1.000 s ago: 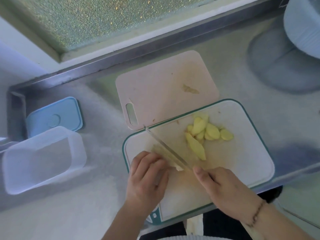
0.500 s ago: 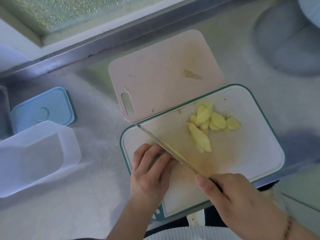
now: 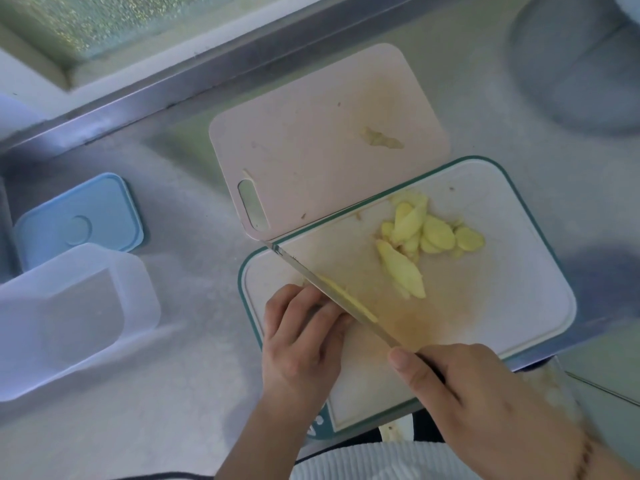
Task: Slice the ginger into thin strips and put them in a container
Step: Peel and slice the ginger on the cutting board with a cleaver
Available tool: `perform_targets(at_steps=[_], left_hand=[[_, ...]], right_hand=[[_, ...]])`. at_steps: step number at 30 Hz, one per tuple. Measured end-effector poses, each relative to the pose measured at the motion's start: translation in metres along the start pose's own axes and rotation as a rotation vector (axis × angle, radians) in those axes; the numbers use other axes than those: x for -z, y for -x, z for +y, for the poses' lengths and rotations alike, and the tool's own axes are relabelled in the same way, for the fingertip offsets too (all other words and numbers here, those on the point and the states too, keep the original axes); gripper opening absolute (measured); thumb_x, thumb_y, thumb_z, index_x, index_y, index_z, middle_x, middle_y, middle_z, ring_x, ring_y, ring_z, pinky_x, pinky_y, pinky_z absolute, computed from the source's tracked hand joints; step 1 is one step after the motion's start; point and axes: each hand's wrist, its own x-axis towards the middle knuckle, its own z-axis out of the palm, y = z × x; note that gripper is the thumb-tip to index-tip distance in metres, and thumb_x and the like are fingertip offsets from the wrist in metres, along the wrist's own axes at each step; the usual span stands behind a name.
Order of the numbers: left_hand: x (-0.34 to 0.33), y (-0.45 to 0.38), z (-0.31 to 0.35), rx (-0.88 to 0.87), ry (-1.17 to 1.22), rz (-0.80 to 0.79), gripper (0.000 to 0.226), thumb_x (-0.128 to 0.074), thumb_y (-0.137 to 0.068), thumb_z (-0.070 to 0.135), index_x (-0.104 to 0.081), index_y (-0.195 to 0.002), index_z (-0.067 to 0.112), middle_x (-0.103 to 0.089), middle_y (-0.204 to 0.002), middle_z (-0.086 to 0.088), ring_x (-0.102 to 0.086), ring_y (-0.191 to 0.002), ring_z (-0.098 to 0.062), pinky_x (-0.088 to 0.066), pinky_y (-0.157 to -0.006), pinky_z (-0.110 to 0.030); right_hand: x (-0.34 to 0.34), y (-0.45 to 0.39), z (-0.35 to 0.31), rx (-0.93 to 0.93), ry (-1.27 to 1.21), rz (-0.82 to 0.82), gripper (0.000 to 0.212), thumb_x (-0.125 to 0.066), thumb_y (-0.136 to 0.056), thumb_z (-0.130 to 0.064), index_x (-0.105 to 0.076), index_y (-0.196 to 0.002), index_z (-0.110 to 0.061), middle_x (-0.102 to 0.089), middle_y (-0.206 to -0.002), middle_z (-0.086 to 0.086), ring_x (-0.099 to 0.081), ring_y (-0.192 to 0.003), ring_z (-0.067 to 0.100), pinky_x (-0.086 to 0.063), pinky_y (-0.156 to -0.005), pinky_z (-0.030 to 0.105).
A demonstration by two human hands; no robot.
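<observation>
Far left on the grey speckled table (image 3: pixel 180 393): a translucent rectangular plastic container (image 3: pixel 65 317), open, with rounded corners; just behind it a pale blue square lid (image 3: pixel 83 220) lying flat. Centre, farther back: a pink rounded cutting board (image 3: pixel 311 133) with a slot handle, bearing one small ginger scrap (image 3: pixel 381 140). Overlapping its near edge: a white cutting board (image 3: pixel 512 299), teal-rimmed, stained yellowish at the middle. Left hand (image 3: pixel 301 344), fingers curled, pressed down on a ginger piece largely hidden beneath them, against the flat of the knife (image 3: pixel 332 292), a long narrow steel blade lying diagonally. Right of the blade: a heap of pale yellow ginger slices (image 3: pixel 419 240), smooth and oval. Right hand (image 3: pixel 485 403) gripped the knife's handle, forefinger extended along it.
</observation>
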Motion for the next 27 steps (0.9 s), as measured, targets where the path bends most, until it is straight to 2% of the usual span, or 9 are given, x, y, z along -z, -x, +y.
perform_targets(at_steps=[7,12,15,19,21,23,27], left_hand=[[0.000,0.000,0.000,0.011,0.004,-0.010,0.011,-0.055,-0.104,0.016,-0.066,-0.101,0.016,-0.071,-0.102,-0.007,-0.059,-0.098,-0.033,-0.043,-0.097,-0.030],[0.000,0.000,-0.001,0.014,0.009,-0.014,0.016,-0.055,-0.104,0.014,-0.069,-0.097,0.014,-0.072,-0.101,-0.008,-0.058,-0.098,-0.033,-0.044,-0.096,-0.032],[0.000,-0.001,0.000,0.023,0.000,-0.010,0.024,-0.056,-0.103,0.013,-0.075,-0.090,0.007,-0.072,-0.100,-0.008,-0.058,-0.098,-0.032,-0.045,-0.094,-0.033],[0.000,0.000,-0.001,0.030,-0.006,-0.014,0.019,-0.061,-0.098,0.006,-0.076,-0.087,0.004,-0.073,-0.101,-0.007,-0.060,-0.095,-0.034,-0.047,-0.092,-0.034],[0.000,0.001,-0.001,0.020,0.000,-0.016,0.014,-0.062,-0.097,0.004,-0.074,-0.092,0.008,-0.073,-0.102,-0.006,-0.059,-0.096,-0.033,-0.047,-0.091,-0.035],[0.000,0.000,-0.002,0.018,-0.001,-0.018,0.015,-0.064,-0.093,-0.001,-0.071,-0.095,0.012,-0.073,-0.103,-0.006,-0.059,-0.096,-0.033,-0.048,-0.090,-0.036],[0.000,-0.001,-0.002,0.023,-0.011,-0.036,0.015,-0.068,-0.088,-0.004,-0.074,-0.091,0.009,-0.073,-0.103,-0.007,-0.060,-0.094,-0.035,-0.047,-0.091,-0.034]], right_hand=[[0.000,-0.001,-0.001,0.002,0.000,0.005,0.069,-0.013,-0.071,-0.087,-0.042,-0.066,-0.024,-0.039,-0.048,-0.003,-0.040,-0.050,0.011,-0.031,-0.050,0.021],[0.000,-0.002,-0.002,-0.006,0.012,-0.013,0.076,-0.014,-0.073,-0.086,-0.034,-0.057,-0.014,-0.037,-0.047,-0.001,-0.038,-0.048,0.013,-0.030,-0.048,0.022],[0.001,-0.003,-0.002,-0.018,0.037,-0.031,0.077,-0.011,-0.072,-0.087,-0.031,-0.053,-0.015,-0.039,-0.046,-0.002,-0.038,-0.048,0.015,-0.030,-0.049,0.025],[0.000,-0.008,-0.004,-0.019,0.054,-0.058,0.075,-0.006,-0.072,-0.086,-0.030,-0.053,-0.017,-0.040,-0.048,-0.002,-0.038,-0.049,0.015,-0.031,-0.049,0.025],[-0.001,-0.011,-0.008,-0.024,0.061,-0.063,0.074,-0.006,-0.076,-0.084,-0.029,-0.053,-0.017,-0.042,-0.048,-0.004,-0.038,-0.049,0.015,-0.032,-0.050,0.024],[-0.003,-0.016,-0.012,-0.028,0.050,-0.072,0.070,-0.010,-0.082,-0.078,-0.029,-0.053,-0.017,-0.040,-0.047,-0.003,-0.036,-0.048,0.014,-0.033,-0.050,0.023],[-0.005,-0.026,-0.016,0.004,0.017,-0.066,0.064,-0.020,-0.082,-0.072,-0.027,-0.052,-0.016,-0.032,-0.048,0.001,-0.031,-0.046,0.013,-0.030,-0.048,0.022]])
